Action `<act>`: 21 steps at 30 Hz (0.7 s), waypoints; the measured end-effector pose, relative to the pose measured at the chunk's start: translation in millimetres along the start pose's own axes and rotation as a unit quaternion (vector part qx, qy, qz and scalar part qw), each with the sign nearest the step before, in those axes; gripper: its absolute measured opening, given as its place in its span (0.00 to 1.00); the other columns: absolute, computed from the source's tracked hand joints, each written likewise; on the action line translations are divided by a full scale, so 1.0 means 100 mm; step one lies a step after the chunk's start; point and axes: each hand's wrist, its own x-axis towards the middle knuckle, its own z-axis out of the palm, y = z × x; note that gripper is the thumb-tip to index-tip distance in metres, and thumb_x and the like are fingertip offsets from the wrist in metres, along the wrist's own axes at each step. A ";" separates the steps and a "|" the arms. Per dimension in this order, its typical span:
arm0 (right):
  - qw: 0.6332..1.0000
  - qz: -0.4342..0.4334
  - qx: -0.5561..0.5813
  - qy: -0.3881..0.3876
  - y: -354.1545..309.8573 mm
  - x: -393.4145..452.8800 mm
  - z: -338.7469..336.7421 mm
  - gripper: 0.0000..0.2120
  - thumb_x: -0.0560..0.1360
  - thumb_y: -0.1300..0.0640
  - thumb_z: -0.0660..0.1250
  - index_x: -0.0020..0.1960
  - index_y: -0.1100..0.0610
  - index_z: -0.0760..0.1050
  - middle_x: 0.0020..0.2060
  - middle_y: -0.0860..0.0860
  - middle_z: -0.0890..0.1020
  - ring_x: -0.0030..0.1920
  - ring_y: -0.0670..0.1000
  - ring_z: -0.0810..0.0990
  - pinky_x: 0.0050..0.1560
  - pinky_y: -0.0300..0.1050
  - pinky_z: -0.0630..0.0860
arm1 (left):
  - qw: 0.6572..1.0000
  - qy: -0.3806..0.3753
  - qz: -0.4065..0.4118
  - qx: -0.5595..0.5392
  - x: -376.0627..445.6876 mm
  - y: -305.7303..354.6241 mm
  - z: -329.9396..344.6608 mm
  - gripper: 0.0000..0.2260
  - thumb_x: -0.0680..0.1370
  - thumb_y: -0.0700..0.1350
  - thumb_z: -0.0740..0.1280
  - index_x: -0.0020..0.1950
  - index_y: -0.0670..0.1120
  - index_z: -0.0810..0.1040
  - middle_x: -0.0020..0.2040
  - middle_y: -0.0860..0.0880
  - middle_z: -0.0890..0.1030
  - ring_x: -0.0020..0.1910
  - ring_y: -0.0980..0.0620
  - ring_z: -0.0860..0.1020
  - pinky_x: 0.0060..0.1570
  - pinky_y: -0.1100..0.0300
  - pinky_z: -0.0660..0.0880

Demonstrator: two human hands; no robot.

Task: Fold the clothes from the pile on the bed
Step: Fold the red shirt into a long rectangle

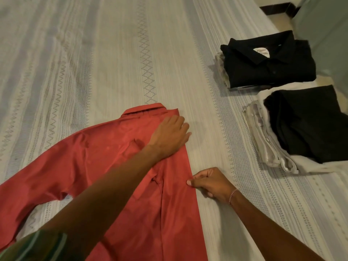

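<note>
Red cloth fills the lower left of the frame: a red shirt (113, 166) is spread flat on the striped bed sheet (113, 44), collar toward the middle of the picture. One long sleeve is stretched out to the left edge. The right side of the shirt looks already folded in, so a straight edge runs down the middle of the frame.

The left hand (169, 134) is laid flat near the collar, fingers straight, and nothing is gripped by it. It seems to be pressed there so the fold is kept from sliding. The right hand (211, 183) is curled, and the straight edge of the shirt is pinched between thumb and fingers, most likely so the fold line can be pulled tight and neat. A thin bracelet is worn on that wrist.

At the upper right, a folded black shirt (269, 65) is set on top of some pale clothes. Below it, at the right edge, folded black cloth (308, 125) is stacked on folded white clothes (263, 140). These piles are kept well apart from the red shirt, probably so room is left for folding.

The left sleeve is not yet folded in.
</note>
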 end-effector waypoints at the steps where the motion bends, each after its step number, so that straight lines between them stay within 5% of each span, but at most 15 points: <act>1: 1.000 -0.001 0.003 0.000 -0.01 -0.01 0.01 0.09 0.70 0.57 0.79 0.41 0.63 0.86 0.23 0.55 0.76 0.19 0.48 0.66 0.27 0.43 0.63 | 1.000 -0.021 0.019 -0.003 -0.12 0.07 -0.03 0.13 0.82 0.51 0.61 0.48 0.42 0.77 0.44 0.44 0.77 0.41 0.45 0.73 0.41 0.50 0.70; 5: 1.000 -0.010 -0.004 0.011 -0.06 -0.15 0.08 0.18 0.66 0.49 0.82 0.43 0.63 0.86 0.25 0.54 0.76 0.21 0.48 0.67 0.25 0.40 0.64 | 0.991 -0.131 -0.032 0.007 -0.51 0.25 -0.16 0.24 0.83 0.56 0.54 0.69 0.40 0.74 0.61 0.41 0.78 0.59 0.42 0.76 0.59 0.48 0.73; 9: 0.999 -0.038 -0.009 0.032 -0.12 -0.35 0.22 0.20 0.63 0.50 0.84 0.45 0.65 0.85 0.36 0.57 0.86 0.32 0.48 0.82 0.31 0.39 0.75 | 0.971 -0.224 -0.085 -0.003 -0.77 0.57 -0.34 0.29 0.85 0.56 0.48 0.81 0.40 0.54 0.81 0.37 0.56 0.80 0.40 0.55 0.79 0.46 0.51; 13: 0.993 -0.050 -0.092 0.048 0.01 -0.62 0.40 0.15 0.67 0.54 0.82 0.29 0.56 0.78 0.25 0.51 0.78 0.25 0.46 0.75 0.29 0.38 0.72 | 0.965 -0.250 -0.074 0.006 -1.15 0.95 -0.52 0.29 0.85 0.55 0.44 0.82 0.39 0.50 0.82 0.38 0.51 0.81 0.41 0.50 0.80 0.47 0.47; 17: 0.991 -0.034 -0.098 0.087 0.33 -1.00 0.51 0.20 0.75 0.48 0.75 0.34 0.63 0.78 0.25 0.53 0.75 0.24 0.48 0.71 0.27 0.37 0.68 | 0.964 -0.250 -0.094 -0.016 -1.60 1.30 -0.70 0.29 0.84 0.55 0.43 0.81 0.40 0.55 0.81 0.39 0.56 0.81 0.41 0.54 0.79 0.47 0.51; 21: 0.991 0.012 -0.115 0.071 0.77 -1.60 0.68 0.19 0.73 0.47 0.76 0.30 0.55 0.76 0.23 0.52 0.76 0.22 0.47 0.70 0.26 0.37 0.68 | 0.961 -0.253 -0.108 -0.036 -2.05 1.66 -0.92 0.29 0.84 0.55 0.45 0.80 0.39 0.59 0.80 0.39 0.59 0.80 0.41 0.58 0.78 0.47 0.56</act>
